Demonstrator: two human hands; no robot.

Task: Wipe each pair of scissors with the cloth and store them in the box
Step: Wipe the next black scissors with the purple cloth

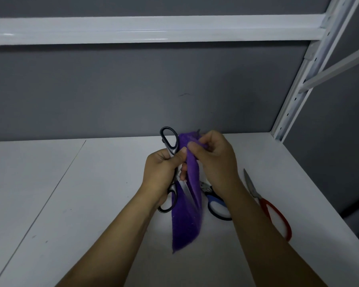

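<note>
**While One Pair Got Wiped, Two More Waited**

While the wiping step was going on, the left hand (162, 168) gripped the black scissors (173, 149) near the middle and held them up above the white shelf (71, 183). Their handles were spread apart, and one shiny blade pointed down. The purple cloth (187, 220) hung down beside that blade, touching it. The right hand (216, 160) pinched the top of the cloth. It looked like the other blade was folded inside, but I could not see that well. Next, the cloth would need to slide along each blade, with fingers kept off the sharp edge. To the right, the blue scissors (215, 200) lay on the shelf, partly hidden under the right arm. The red scissors (250, 184) lay farther right, near the shelf edge. I think those two were not wiped yet. No box showed anywhere, so it would have to be found before anything was put away.
</note>
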